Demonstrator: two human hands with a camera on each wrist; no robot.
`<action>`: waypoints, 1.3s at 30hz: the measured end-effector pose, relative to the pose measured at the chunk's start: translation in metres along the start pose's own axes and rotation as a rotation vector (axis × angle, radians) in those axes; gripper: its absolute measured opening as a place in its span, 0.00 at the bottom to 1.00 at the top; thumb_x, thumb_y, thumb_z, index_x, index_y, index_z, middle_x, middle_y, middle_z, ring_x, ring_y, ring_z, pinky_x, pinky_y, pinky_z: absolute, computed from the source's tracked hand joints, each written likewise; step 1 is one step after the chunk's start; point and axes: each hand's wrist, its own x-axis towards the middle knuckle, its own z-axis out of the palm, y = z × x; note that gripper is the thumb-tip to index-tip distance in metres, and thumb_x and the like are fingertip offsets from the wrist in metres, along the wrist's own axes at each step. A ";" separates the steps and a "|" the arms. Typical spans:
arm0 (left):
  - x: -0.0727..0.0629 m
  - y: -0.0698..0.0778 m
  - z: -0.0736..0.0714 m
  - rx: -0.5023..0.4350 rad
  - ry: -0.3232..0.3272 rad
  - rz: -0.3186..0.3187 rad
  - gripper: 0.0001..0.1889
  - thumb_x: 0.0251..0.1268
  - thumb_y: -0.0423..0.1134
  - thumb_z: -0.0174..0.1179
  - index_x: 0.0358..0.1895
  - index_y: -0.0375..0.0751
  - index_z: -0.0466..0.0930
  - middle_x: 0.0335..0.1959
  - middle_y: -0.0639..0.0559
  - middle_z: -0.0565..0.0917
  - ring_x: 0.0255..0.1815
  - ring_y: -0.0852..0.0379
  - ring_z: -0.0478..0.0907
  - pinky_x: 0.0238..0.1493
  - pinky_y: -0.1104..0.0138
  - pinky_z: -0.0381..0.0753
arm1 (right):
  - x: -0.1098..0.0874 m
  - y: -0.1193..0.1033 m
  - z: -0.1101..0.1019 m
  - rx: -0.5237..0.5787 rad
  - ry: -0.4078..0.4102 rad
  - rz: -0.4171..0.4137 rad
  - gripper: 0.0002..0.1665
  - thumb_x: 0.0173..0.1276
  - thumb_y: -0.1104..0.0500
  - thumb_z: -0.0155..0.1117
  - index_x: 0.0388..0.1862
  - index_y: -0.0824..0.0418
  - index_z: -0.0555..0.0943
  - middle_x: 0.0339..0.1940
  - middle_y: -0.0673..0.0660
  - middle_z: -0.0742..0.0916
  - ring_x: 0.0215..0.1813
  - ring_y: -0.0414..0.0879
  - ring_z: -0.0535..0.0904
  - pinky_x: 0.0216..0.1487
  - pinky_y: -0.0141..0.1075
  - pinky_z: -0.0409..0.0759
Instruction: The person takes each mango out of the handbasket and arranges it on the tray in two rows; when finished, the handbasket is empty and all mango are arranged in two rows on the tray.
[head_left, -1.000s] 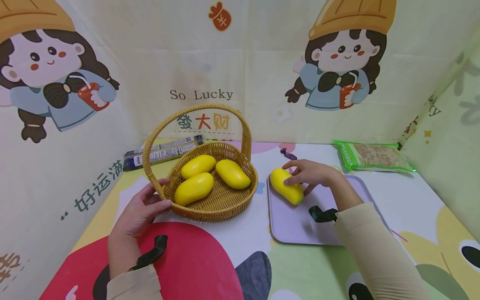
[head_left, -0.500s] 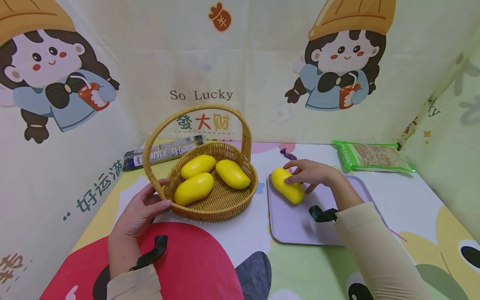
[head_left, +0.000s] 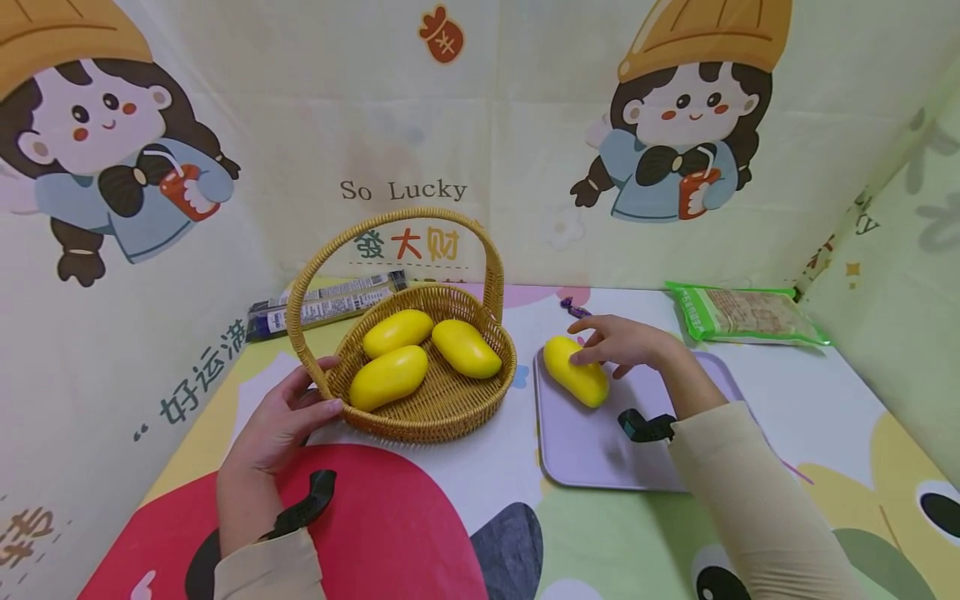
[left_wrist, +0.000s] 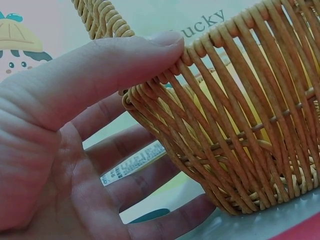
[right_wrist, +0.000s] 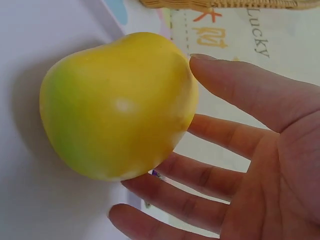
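Observation:
A wicker basket (head_left: 431, 421) with a tall hoop handle holds three yellow mangoes (head_left: 388, 378). My left hand (head_left: 281, 421) grips its left side by the base of the handle. In the left wrist view the thumb lies over the basket's woven rim (left_wrist: 240, 100), with the fingers spread behind the outer wall. Another mango (head_left: 576, 383) lies on the left part of a lilac tray (head_left: 600, 462). My right hand (head_left: 630, 343) is at this mango's upper right side. In the right wrist view its thumb tip is right at the mango (right_wrist: 115, 110) and the loosely extended fingers are partly behind it.
A long dark-ended packet (head_left: 326, 304) lies behind the basket on the left. One purple-wrapped candy (head_left: 576, 308) is just beyond the tray. At the back right lies a green-edged packet (head_left: 750, 313). Printed cloth walls (head_left: 525, 150) enclose the back and sides.
The mango on the tray has shifted slightly to the right. My right hand's fingers have risen a little and loosened around it. The left hand and basket hold still.

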 end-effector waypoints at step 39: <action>0.002 0.001 0.000 0.000 0.005 -0.013 0.34 0.72 0.37 0.65 0.78 0.54 0.63 0.76 0.44 0.66 0.64 0.64 0.76 0.58 0.73 0.82 | -0.022 -0.062 -0.017 -0.070 0.161 -0.274 0.32 0.74 0.51 0.66 0.74 0.54 0.72 0.64 0.64 0.83 0.55 0.55 0.83 0.52 0.46 0.88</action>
